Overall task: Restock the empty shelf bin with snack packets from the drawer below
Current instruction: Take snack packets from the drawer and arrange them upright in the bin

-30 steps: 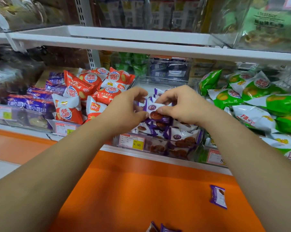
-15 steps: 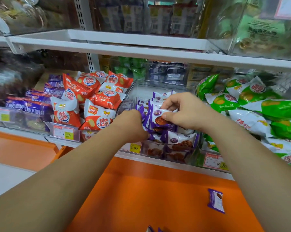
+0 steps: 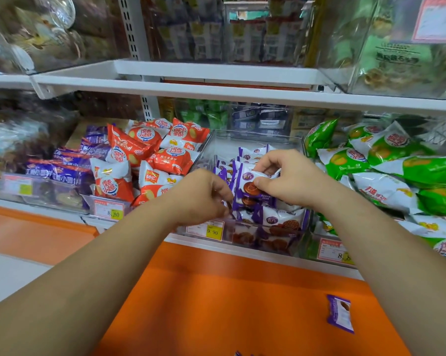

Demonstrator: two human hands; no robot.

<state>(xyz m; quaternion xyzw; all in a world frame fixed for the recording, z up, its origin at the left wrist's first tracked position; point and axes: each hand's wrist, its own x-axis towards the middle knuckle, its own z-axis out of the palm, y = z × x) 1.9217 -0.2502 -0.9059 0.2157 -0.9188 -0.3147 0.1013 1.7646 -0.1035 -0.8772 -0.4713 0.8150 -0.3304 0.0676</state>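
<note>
Step in hand: Loading of the shelf bin; a snack packet is being set onto the stack. The task is judged to be partway done.
Shelf bin: Clear-walled, placed on the middle shelf between the red packets and the green packets. A price label is fixed to its front.
Stacked packets: Purple-and-white, piled in the front and middle of the bin. The rear is seen to be bare.
Right hand: Curled, with the held packet pinched at its upper right corner between thumb and fingertips.
Held packet: Kept face-up and tilted inside the bin, at the top of the stack. Whether it rests on the packets beneath cannot be told.
Left hand: Fingers curled downward at the front left of the bin, fingertips at a purple packet edge. Whether anything is gripped cannot be told.
Loose packet: Lying flat on the orange surface below the shelf, well apart from both hands.
Drawer: Not identified in view.
Next move: The held packet is to be seated and released. More packets are then to be fetched from below and directed toward the bare rear.
Requirement: A light pinch is advised, as the wrappers are judged thin and slippery.
</note>
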